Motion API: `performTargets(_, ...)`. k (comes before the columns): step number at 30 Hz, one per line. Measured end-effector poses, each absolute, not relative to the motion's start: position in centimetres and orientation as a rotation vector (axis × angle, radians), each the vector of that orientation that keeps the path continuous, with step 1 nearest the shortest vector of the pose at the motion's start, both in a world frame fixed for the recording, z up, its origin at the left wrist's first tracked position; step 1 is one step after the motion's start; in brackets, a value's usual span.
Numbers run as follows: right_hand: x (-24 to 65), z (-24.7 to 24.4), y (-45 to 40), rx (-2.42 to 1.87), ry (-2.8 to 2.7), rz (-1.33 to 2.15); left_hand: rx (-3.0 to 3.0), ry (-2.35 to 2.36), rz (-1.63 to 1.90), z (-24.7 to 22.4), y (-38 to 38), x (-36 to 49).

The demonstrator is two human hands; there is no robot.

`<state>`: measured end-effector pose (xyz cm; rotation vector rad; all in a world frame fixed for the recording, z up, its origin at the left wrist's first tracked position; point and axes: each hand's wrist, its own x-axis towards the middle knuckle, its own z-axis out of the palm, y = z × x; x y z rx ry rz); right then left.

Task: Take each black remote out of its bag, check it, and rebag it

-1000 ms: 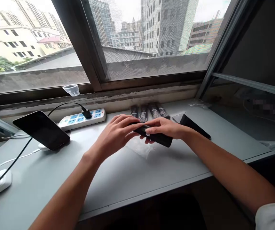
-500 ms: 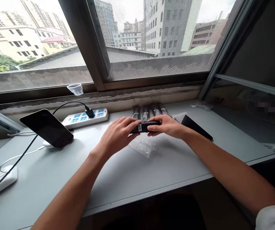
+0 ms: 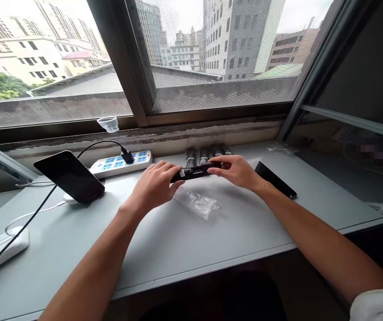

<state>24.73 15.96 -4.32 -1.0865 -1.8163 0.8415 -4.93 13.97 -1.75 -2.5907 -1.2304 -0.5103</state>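
Note:
My left hand [image 3: 156,185] is closed around the left end of a slim black stick-shaped device [image 3: 198,170], which carries a small white label. Thumb and fingers of my right hand [image 3: 236,171] pinch its right end. Between the hands a narrow lengthwise gap shows in the device; its exact kind is not clear. It is held level above the desk. Just below it lies a crumpled clear plastic bag [image 3: 200,204]. Behind it several similar black items in clear wrapping [image 3: 204,156] lie in a row, partly hidden by the device and my right hand.
A dark phone or tablet [image 3: 69,176] leans on a stand at the left. Behind it is a white power strip [image 3: 121,164] with a black plug. A clear plastic cup [image 3: 108,124] rests by the window. A flat black object [image 3: 275,180] lies right of my right hand.
My hands have drawn apart, the left one moving left. The black device now spans a longer stretch and shows a gap along its middle. The view has shifted slightly.

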Motion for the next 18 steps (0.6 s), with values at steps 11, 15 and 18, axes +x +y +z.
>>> performTargets(11,25.1,-5.4,16.7,-0.894,-1.819,0.892,-2.602,-1.323,-0.549,-1.8,15.1,-7.8)
performTargets(15,25.1,-5.3,16.7,-0.868,-1.846,0.851,-2.610,-1.316,-0.555,-1.8,14.9,-7.6)
performTargets(18,25.2,-5.1,16.7,-0.885,-1.899,0.777,-2.634,-1.320,-0.573,-1.8,14.9,-7.6)
